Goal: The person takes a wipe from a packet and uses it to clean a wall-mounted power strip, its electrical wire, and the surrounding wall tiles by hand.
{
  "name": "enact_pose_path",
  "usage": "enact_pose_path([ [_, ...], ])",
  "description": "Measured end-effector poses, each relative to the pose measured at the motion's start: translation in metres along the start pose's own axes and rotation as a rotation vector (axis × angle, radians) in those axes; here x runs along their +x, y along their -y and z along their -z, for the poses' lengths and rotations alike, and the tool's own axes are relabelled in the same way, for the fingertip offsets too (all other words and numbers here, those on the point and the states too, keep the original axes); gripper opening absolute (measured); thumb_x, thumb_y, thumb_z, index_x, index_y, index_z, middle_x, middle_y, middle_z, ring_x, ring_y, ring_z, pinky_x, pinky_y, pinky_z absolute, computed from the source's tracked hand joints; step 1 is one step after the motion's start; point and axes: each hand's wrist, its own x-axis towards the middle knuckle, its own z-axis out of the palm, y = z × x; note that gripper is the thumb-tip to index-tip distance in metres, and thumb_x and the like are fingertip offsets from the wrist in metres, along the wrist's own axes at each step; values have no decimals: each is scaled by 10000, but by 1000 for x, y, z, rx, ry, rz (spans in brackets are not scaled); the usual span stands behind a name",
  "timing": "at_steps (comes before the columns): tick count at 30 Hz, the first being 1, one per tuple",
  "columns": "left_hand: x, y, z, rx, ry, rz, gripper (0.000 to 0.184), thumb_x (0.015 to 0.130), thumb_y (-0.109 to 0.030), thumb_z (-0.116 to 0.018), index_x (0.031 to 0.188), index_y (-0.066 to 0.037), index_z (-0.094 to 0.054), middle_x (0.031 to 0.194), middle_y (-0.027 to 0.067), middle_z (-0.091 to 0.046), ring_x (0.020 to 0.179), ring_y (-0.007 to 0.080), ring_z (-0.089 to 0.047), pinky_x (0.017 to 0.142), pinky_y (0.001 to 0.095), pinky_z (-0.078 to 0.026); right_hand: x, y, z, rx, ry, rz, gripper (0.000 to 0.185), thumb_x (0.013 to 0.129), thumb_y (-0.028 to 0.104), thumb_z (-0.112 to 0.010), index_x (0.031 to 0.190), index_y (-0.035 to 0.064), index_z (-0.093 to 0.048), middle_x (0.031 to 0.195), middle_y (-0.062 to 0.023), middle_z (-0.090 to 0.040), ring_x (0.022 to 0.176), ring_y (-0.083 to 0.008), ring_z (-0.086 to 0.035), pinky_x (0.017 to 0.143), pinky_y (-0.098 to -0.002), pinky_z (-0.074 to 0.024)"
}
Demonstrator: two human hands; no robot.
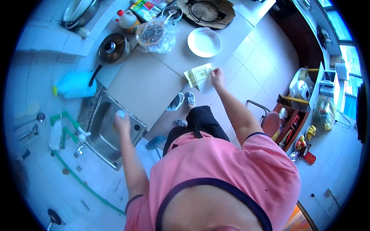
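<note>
With my right grip (218,78) I am pinching a pale yellow carton (200,74), just above the frame's centre, near the edge of the worktop (135,86). My left grip (123,125) is holding a small pale item (121,114) over the sink (109,144), left of centre. On my feed, a white bowl (204,42) is resting at upper centre.

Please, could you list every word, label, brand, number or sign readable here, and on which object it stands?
No text is readable.
Colourful packet: print too blurred.
Red-capped bottle: label too small.
Yellow-and-white package: no lettering distinguishable.
</note>
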Motion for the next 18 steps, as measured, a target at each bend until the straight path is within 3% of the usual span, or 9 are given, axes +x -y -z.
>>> enact_pose_path([
  [2, -15, -81, -49, -138, -126, -469, 362, 830, -225, -657, 1127, -31, -585, 1170, 185, -559, 1120, 337, -528, 946, 422, -424, 4, 8, -1, 54, 31, -43, 235, 837, 215, -657, 918, 2, -600, 857, -173, -656, 800, -311, -650, 730, -397, -503],
  [5, -47, -193, -130, -192, 76, -957, 151, 799, -142, -648, 944, -123, -682, 980, 94, -615, 947, 291, -594, 829, 414, -482, 1, 14, 6, 103, 76, -93, 241, 826, 224, -655, 927, 10, -612, 871, -183, -649, 828, -332, -644, 747, -414, -498],
  [6, -57, -224, -149, -131, 241, -961, 125, 826, -160, -641, 934, -111, -681, 975, 104, -609, 961, 313, -587, 832, 417, -480, 0, 11, 8, 89, 110, -89, 232, 822, 221, -654, 930, 19, -615, 874, -181, -649, 829, -330, -645, 748, -415, -498],
  [10, -38, -270, -219, 198, 223, -1247, 105, 826, -161, -611, 906, -144, -677, 1002, 68, -583, 913, 265, -590, 766, 410, -471, 3, 10, 4, 44, 121, -18, 208, 813, 181, -671, 908, 10, -604, 868, -173, -646, 798, -294, -647, 720, -391, -508],
  [15, -22, -294, -228, 537, 350, -1447, 123, 808, -133, -554, 886, -107, -645, 1081, 69, -575, 991, 252, -597, 801, 418, -473, -1, 11, 8, 52, 174, -11, 186, 817, 190, -660, 887, 30, -597, 837, -168, -643, 800, -314, -644, 714, -406, -508],
  [18, -13, -294, -229, 643, 460, -1548, 222, 809, -130, -539, 1019, -110, -607, 1070, 76, -583, 1013, 272, -593, 809, 421, -468, -4, 14, 4, 75, 200, -46, 200, 768, 203, -685, 891, 55, -629, 847, -167, -647, 792, -331, -640, 698, -401, -511],
])
